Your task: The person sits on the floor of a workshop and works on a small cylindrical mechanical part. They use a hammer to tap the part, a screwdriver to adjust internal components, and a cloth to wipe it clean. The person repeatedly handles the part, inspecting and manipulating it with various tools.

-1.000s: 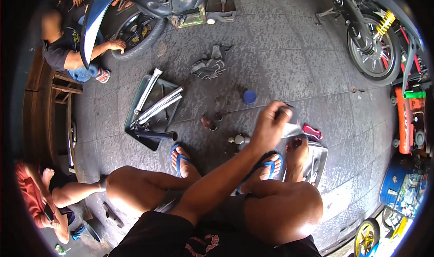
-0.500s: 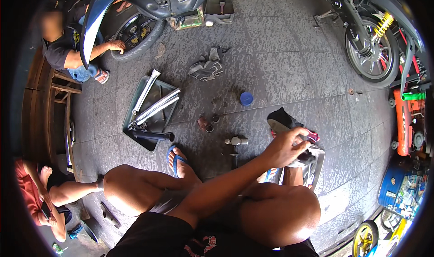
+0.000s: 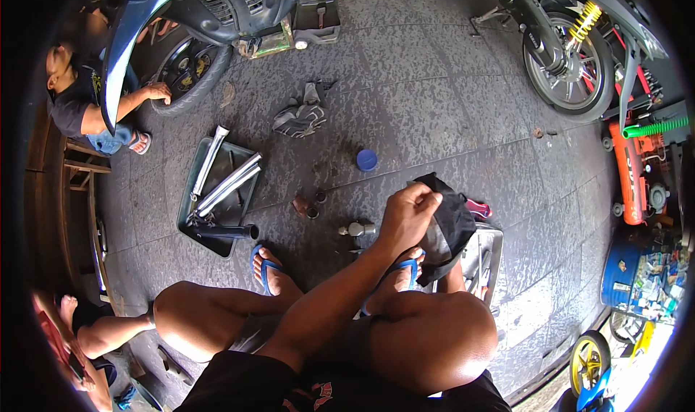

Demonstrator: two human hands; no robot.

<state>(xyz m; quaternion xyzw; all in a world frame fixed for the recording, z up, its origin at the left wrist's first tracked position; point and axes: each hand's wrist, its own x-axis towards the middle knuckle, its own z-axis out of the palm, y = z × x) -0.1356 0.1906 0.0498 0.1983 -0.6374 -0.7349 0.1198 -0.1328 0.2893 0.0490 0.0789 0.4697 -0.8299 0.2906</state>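
Observation:
My left hand (image 3: 411,213) is closed in a pinch at the upper left edge of a black cloth (image 3: 457,216), which hangs spread out in front of my right knee. My right forearm (image 3: 453,279) reaches past that knee, and its hand is hidden by the cloth. A red-handled item (image 3: 478,209) pokes out beside the cloth. Partly covered by the cloth, a grey tray (image 3: 497,249) with metal tools stands at its right. Left of my left hand lies a hammer (image 3: 360,227) with a metal head.
A dark tray (image 3: 182,208) holds chrome tubes (image 3: 230,185) and a black tube (image 3: 226,232). A blue cap (image 3: 367,160), small dark round parts (image 3: 307,206) and a grey rag (image 3: 302,115) lie on the floor. Motorcycles stand ahead; a person (image 3: 90,108) sits by the left one's wheel (image 3: 192,72).
My left hand has moved left, and the cloth now looks wider and more spread out. The whole view has shifted a little, moving the floor items leftward in it.

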